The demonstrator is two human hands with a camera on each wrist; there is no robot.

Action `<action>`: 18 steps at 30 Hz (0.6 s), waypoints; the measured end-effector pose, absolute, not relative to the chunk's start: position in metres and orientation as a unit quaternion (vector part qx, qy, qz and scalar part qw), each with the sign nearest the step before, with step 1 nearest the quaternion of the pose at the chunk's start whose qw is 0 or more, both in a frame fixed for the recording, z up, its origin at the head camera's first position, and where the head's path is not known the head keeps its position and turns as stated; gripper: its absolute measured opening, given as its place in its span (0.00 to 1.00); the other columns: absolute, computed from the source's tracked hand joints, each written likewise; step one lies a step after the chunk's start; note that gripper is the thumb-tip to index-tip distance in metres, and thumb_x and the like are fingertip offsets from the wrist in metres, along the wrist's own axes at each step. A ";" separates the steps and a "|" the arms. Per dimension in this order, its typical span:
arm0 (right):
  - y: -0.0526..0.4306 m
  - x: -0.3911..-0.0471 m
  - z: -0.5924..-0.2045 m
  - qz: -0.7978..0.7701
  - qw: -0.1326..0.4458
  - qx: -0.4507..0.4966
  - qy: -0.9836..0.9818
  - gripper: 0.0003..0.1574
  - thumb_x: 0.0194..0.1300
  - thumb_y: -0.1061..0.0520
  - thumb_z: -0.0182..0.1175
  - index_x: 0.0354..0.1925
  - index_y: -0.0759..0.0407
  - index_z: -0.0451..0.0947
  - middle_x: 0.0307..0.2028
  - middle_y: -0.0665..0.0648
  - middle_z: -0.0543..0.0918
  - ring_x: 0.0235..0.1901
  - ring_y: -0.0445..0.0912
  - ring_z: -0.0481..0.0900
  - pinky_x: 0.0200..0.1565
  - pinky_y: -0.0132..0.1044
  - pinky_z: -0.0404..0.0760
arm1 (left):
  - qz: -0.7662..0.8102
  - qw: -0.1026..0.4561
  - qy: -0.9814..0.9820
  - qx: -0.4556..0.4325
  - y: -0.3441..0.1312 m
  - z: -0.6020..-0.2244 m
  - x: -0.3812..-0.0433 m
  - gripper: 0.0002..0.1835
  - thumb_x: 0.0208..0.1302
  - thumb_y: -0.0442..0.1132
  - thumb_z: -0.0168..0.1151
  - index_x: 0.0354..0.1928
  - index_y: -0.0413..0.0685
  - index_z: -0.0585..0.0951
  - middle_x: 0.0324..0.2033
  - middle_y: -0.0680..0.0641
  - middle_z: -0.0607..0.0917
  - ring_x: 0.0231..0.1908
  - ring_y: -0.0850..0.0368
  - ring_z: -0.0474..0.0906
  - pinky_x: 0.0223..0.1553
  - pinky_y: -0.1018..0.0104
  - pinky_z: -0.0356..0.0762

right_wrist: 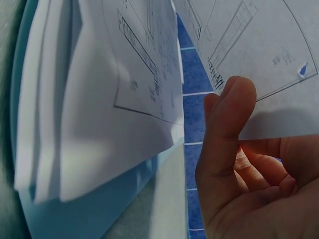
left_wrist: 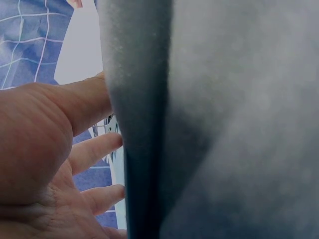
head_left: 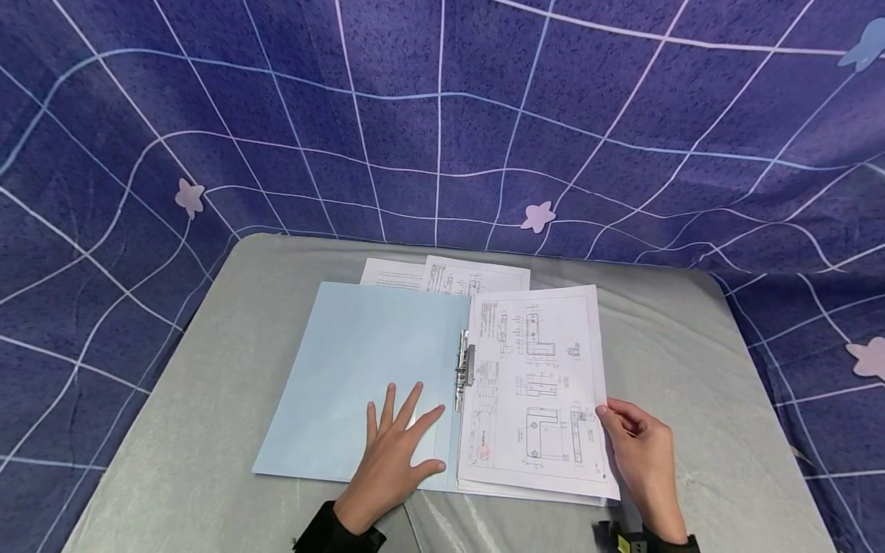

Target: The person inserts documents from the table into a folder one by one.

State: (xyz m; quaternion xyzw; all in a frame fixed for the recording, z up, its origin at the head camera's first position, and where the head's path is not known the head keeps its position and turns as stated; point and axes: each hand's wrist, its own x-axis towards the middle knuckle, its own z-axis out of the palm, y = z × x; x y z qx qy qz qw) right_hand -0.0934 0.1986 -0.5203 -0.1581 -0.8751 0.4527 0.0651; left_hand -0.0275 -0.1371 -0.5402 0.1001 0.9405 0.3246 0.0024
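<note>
A light blue folder (head_left: 373,338) lies spread out on the grey cloth-covered table. My left hand (head_left: 390,461) rests on its left cover, fingers straight and spread; the left wrist view shows this hand (left_wrist: 75,144) close up, its fingertips at the cover. At the folder's middle is a metal clip (head_left: 465,372), with a stack of papers on the right side. My right hand (head_left: 643,453) pinches the right edge of the top sheet (head_left: 508,399), printed with technical drawings. In the right wrist view, the held sheet (right_wrist: 274,45) stands apart from the papers (right_wrist: 99,139) beneath.
Two printed papers, one with text (head_left: 390,273) and one with drawings (head_left: 494,276), stick out behind the folder. Grey cloth (head_left: 677,346) covers the table. A purple-blue curtain (head_left: 442,138) with wavy grid lines and stars hangs around its back and sides.
</note>
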 end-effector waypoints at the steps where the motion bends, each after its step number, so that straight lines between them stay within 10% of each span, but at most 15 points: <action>1: 0.198 -0.094 -0.520 0.454 0.064 -0.158 -0.875 0.12 0.71 0.60 0.66 0.49 0.66 0.86 0.38 0.62 0.89 0.26 0.40 0.81 0.25 0.27 0.77 | 0.324 0.002 0.941 0.100 -0.137 -0.540 -0.027 0.41 0.50 0.46 0.82 0.69 0.49 0.78 0.78 0.35 0.58 0.77 0.25 0.36 0.67 0.22 0.28; 18: 0.197 -0.094 -0.521 0.437 0.060 -0.150 -0.885 0.13 0.72 0.59 0.66 0.49 0.67 0.86 0.36 0.61 0.89 0.27 0.41 0.80 0.26 0.27 0.75 | 0.320 -0.006 0.942 0.100 -0.136 -0.541 -0.028 0.42 0.49 0.46 0.83 0.68 0.49 0.79 0.78 0.34 0.59 0.77 0.24 0.37 0.66 0.21 0.29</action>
